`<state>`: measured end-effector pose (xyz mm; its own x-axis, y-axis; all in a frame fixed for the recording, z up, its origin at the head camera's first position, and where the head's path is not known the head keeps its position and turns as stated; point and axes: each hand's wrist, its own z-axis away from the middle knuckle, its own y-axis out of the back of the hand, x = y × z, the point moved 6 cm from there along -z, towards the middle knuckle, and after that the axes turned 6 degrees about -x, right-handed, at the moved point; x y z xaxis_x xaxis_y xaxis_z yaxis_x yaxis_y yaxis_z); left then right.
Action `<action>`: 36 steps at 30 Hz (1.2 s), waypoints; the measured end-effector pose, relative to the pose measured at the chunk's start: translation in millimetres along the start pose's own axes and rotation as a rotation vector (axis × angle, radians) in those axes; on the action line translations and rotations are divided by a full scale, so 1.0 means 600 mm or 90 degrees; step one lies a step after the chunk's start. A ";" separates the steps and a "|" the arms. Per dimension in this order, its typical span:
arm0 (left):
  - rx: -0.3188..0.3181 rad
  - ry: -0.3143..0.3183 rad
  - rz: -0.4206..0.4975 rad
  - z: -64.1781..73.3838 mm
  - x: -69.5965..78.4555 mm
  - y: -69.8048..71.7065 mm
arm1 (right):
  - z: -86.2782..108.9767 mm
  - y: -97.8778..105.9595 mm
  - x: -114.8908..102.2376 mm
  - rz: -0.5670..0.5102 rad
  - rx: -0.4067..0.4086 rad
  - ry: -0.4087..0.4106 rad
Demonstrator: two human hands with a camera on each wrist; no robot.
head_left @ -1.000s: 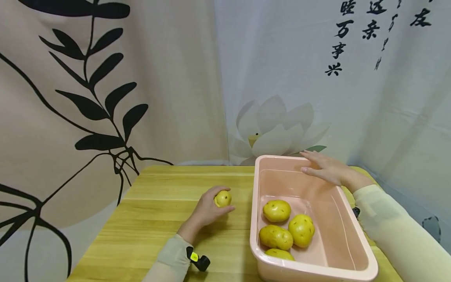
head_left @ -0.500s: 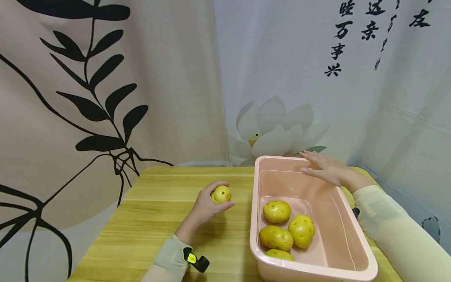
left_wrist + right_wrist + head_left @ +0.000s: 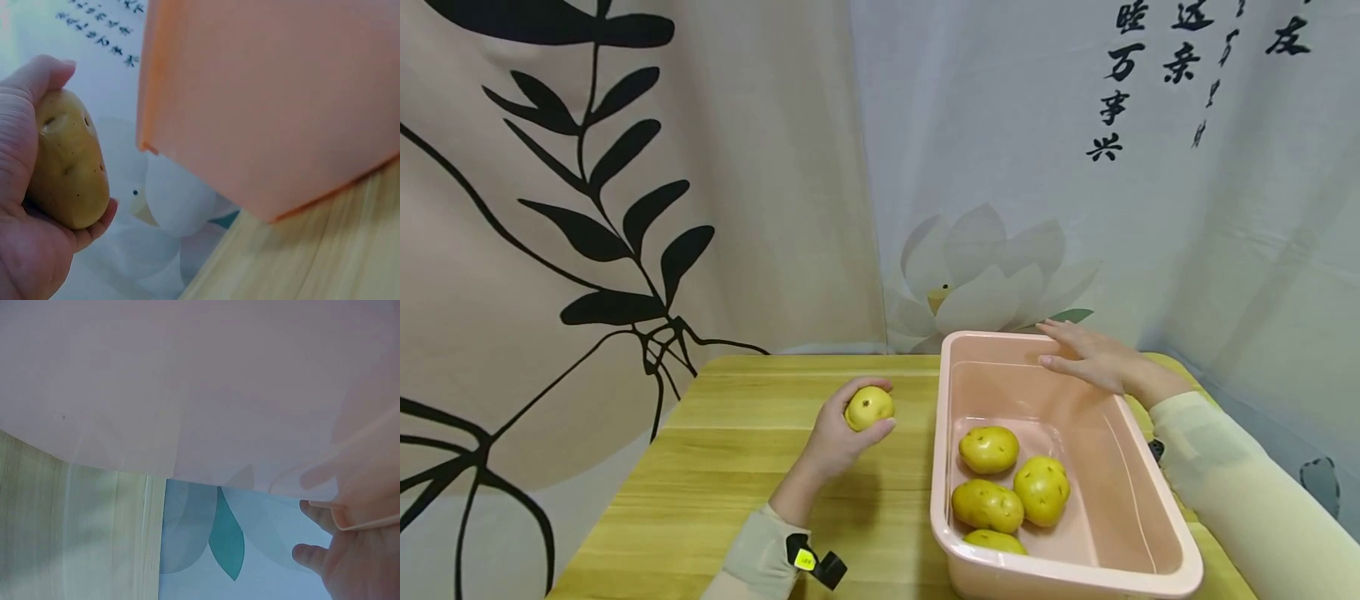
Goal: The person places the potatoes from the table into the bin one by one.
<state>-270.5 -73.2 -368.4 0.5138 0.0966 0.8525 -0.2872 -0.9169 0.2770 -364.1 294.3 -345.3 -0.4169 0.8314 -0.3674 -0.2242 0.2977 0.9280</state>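
My left hand (image 3: 831, 437) holds a yellow potato (image 3: 868, 408) above the wooden table, left of the pink plastic tub (image 3: 996, 387). The left wrist view shows this potato (image 3: 72, 162) against the palm, thumb and fingertips around its ends, with dark eyes dotting its skin. At the tub's far right corner rests my right hand (image 3: 1086, 358), its fingers stretched across the rim and thumb over the inside. Seen from the right wrist, the tub's wall (image 3: 187, 394) fills most of the view. Several more potatoes (image 3: 988, 450) lie on the tub's floor, toward its left and near side.
Under the tub spreads a light wooden table (image 3: 700, 483), its far edge close to a hanging cloth (image 3: 775, 167) printed with leaves, a lotus and characters. A black wrist camera (image 3: 827, 571) is strapped to the left sleeve.
My left hand has lifted the potato slightly higher and tilted it. The right hand stays at the tub's corner, and the potatoes inside have not moved.
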 end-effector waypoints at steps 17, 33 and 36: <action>-0.083 -0.126 0.416 -0.028 0.045 -0.013 | 0.002 0.000 0.003 -0.002 0.001 -0.011; -0.126 -0.100 0.422 -0.058 0.082 -0.028 | 0.002 0.004 -0.001 -0.001 0.002 -0.001; -0.134 -0.095 0.407 -0.064 0.089 -0.034 | 0.004 0.004 -0.001 0.000 0.001 -0.006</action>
<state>-268.1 -34.5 -311.8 0.2931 -0.5062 0.8111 -0.7136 -0.6804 -0.1668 -362.4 295.4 -342.6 -0.4089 0.8355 -0.3671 -0.2230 0.2986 0.9280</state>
